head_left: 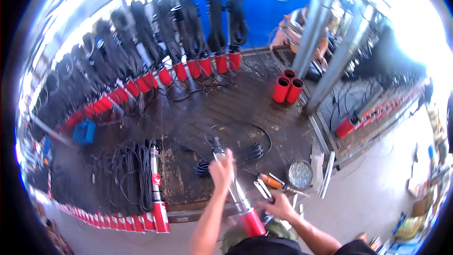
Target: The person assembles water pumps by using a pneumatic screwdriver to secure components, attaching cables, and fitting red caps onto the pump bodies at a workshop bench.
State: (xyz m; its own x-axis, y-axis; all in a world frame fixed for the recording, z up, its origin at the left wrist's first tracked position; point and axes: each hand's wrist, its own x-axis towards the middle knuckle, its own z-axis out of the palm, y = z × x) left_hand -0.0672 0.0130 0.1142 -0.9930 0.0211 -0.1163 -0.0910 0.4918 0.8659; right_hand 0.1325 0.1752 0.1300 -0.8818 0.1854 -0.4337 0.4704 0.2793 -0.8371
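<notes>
A submersible pump with a silver tube [239, 192] and a red end [253, 223] lies tilted over the near table edge, its red end towards my body. My left hand [222, 172] is closed around the upper tube, just below the narrow dark top fitting [216, 143]. To the right of the tube, my right hand [281, 206] is closed on pale metal strips [263, 191] that stick out to the upper left. An orange-handled screwdriver [270, 181] lies just beyond them. Behind the pump is a coiled black cable [250, 153].
A round dish of small metal pieces [300, 174] sits right. Three red cylinders [281, 89] stand near metal posts [309, 35], with another person [302, 30] beyond. Red-ended pumps line the far edge and lie at left [156, 179]. A blue container [84, 132] sits far left.
</notes>
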